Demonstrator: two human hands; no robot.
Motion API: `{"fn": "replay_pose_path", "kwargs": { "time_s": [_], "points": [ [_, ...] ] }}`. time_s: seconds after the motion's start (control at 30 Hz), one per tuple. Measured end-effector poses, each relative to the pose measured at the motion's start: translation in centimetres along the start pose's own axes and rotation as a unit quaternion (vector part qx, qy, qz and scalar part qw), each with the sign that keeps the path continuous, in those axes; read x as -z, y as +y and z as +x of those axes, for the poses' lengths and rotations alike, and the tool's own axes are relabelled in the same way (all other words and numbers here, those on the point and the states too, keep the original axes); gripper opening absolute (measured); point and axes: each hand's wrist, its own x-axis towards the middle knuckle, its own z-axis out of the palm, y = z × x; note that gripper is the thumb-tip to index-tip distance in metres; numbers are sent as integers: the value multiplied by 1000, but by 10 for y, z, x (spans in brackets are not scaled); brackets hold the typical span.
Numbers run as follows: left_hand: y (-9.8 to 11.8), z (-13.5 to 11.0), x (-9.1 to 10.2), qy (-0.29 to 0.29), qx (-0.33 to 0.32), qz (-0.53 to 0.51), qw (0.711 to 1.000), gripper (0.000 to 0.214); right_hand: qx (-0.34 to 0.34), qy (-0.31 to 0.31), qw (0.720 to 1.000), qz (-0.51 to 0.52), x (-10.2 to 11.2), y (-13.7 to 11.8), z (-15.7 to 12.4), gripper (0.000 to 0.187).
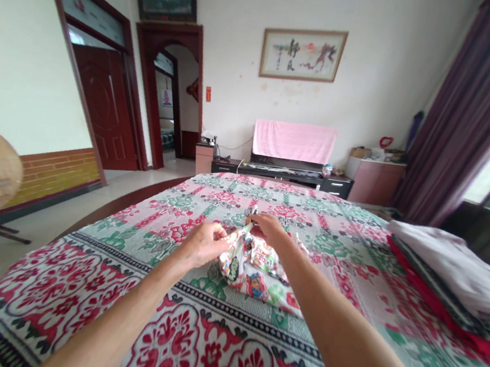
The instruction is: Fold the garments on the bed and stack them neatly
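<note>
Forearms [337, 307] converge, hands [204, 244] [269, 229] pinching printed cloth [255, 275] between them.

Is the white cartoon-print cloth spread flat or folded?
The cloth isn't flat: left hand and right hand lift its far side. Folded, I can't tell; right forearm hides part.

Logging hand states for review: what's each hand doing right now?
Left hand: closed, pinching the printed cloth.
Right hand: closed, holding the same cloth.
</note>
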Motion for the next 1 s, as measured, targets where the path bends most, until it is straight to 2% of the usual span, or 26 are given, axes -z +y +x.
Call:
{"fn": "replay_pose_path", "kwargs": {
  "time_s": [0.2, 0.33, 0.43, 0.5, 0.6, 0.7, 0.83, 0.93, 1.0],
  "points": [
    [43, -15, -19, -14, -117, 14, 993, 22, -8, -9, 999, 29, 59, -11, -17, 14],
    [66, -18, -53, -62, -144, 23, 987, 24, -2, -12, 1000, 21, 101, 1, -33, 15],
    [71, -19, -83, -95, -150, 38, 983, 25, 5, 25, 999, -28, 120, 19, -40, 18],
    [71, -19, -100, -106, -160, 57, 980, 26, 15, 54, 996, -64, 125, 30, -41, 16],
    [74, -20, -114, -118, -172, 93, 973, 25, 10, 77, 994, -71, 127, 36, -41, 8],
    [79, -20, -119, -125, -194, 117, 966, 27, 2, 92, 994, -65, 128, 34, -44, 18],
    [86, -22, -124, -128, -218, 128, 959, 26, 10, 93, 992, -79, 133, 29, -51, 21],
    [88, -27, -128, -131, -211, 139, 959, 21, 22, 114, 983, -139, 136, 30, -54, 27],
    [87, -31, -130, -138, -213, 142, 957, 18, 27, 145, 966, -214, 136, 32, -53, 35]
  ]
}}
